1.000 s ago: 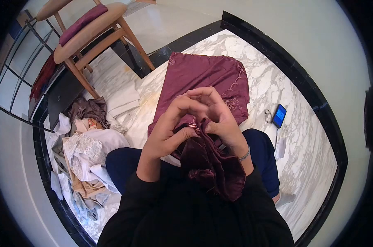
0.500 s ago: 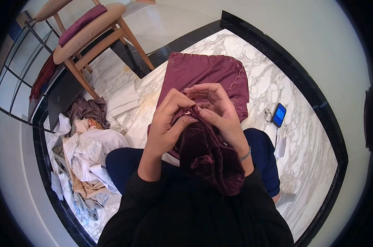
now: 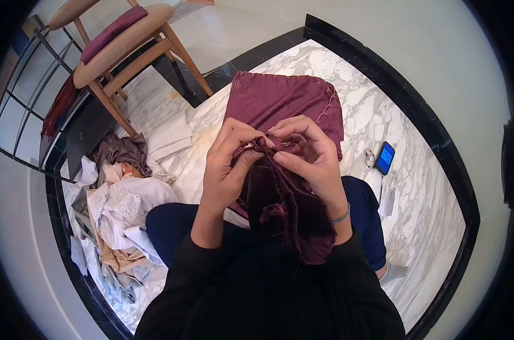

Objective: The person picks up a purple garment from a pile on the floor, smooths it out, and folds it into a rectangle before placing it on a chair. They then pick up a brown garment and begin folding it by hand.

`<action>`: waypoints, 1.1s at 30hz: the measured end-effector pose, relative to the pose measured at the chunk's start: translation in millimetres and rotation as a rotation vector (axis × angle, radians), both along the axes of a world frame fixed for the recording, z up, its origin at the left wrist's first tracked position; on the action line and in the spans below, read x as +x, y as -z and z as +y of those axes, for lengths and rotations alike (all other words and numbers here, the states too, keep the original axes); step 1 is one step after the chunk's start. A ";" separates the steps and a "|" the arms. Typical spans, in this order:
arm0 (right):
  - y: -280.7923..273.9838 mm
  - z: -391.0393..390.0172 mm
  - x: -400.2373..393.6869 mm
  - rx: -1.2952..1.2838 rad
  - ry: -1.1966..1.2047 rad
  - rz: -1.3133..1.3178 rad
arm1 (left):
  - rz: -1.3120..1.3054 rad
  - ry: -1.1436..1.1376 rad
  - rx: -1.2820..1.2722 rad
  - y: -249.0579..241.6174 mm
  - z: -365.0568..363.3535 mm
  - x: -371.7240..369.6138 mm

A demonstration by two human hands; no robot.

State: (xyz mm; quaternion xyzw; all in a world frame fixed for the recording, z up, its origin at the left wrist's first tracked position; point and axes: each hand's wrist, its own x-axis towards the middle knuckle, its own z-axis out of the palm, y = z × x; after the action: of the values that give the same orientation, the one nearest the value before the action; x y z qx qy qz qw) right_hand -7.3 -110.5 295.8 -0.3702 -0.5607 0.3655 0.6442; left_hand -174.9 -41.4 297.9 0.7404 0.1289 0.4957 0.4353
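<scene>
A dark maroon velvet cloth (image 3: 279,198) hangs from both my hands above my lap, its lower folds reaching toward my body. My left hand (image 3: 231,161) pinches its gathered upper edge between thumb and fingers. Just to the right, my right hand (image 3: 311,156) is closed on the same edge, thumb against the fabric. The fingertips of the two hands are close together, and whether they hold anything small is hidden in the folds. Beyond them a maroon satin cloth with embroidered edging (image 3: 285,96) lies spread on the floor.
A phone (image 3: 385,158) with a lit screen lies on the marble floor (image 3: 427,198) at right. Crumpled clothes and white lace (image 3: 118,209) are heaped at left. Behind stand a wooden chair (image 3: 126,42) with a folded maroon cloth on it and a black metal rack (image 3: 27,96).
My right hand has shifted slightly right and down, and its fingers have drawn closer to the cloth edge. The hanging velvet has moved a little; the left hand keeps its pinch.
</scene>
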 end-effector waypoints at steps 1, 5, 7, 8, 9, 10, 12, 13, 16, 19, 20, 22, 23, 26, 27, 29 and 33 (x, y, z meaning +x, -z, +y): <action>-0.3 0.3 -0.4 -0.004 -0.019 0.002 | -0.005 0.008 -0.014 1.3 0.0 0.3; -11.3 -5.0 -8.6 -0.142 -0.130 0.129 | -0.004 0.005 -0.085 4.5 0.5 -1.1; -3.6 -4.5 -5.5 -0.196 -0.150 0.133 | -0.070 0.016 -0.238 -0.3 -6.0 1.9; -0.2 -4.1 -4.4 -0.222 -0.161 0.135 | -0.087 0.020 -0.267 -2.1 -7.0 1.4; 0.8 -3.8 -4.7 -0.207 -0.147 0.123 | -0.105 0.024 -0.297 -3.7 -7.9 0.9; 1.4 -3.4 -5.2 -0.191 -0.132 0.110 | -0.124 0.028 -0.326 -4.5 -8.1 0.5; 0.9 -3.4 -4.2 -0.180 -0.122 0.108 | -0.057 -0.018 -0.229 -3.4 -5.6 -2.7; 0.0 -4.1 -1.7 -0.185 -0.127 0.120 | -0.024 -0.041 -0.180 -3.1 -4.7 -3.8; 2.3 -3.8 3.2 -0.110 -0.063 0.077 | -0.036 -0.072 -0.232 -7.3 -7.1 -2.1; 1.0 -5.0 10.3 0.036 0.041 0.098 | 0.002 -0.182 -0.157 -6.8 -3.2 -7.4; -0.9 -6.7 13.3 0.089 0.074 0.122 | -0.020 -0.219 -0.127 -5.9 1.4 -12.3; -11.0 -18.2 24.3 0.121 0.295 0.131 | -0.064 -0.295 -0.067 -5.7 15.0 -28.5; -15.4 -28.5 38.3 0.141 0.329 0.137 | -0.156 -0.307 -0.083 -11.5 18.9 -38.1; -21.3 -69.5 92.2 0.156 0.494 0.147 | -0.361 -0.209 -0.105 -24.6 32.0 -92.3; -33.0 -86.8 96.9 0.262 0.554 0.120 | -0.380 -0.205 -0.040 -33.1 31.5 -111.5; -36.2 -135.0 130.2 0.370 0.532 0.194 | -0.449 -0.233 -0.019 -46.8 17.8 -147.9; -45.3 -215.7 137.5 0.255 1.595 0.089 | -0.325 -0.265 0.002 -51.6 -27.4 -242.1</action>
State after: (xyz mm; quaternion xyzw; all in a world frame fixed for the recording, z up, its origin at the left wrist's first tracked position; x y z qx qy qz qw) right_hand 130.2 -326.2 341.0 -0.5676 -0.1390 -0.2563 0.7700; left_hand -417.0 -68.8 349.5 0.6277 0.1530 0.6615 0.3808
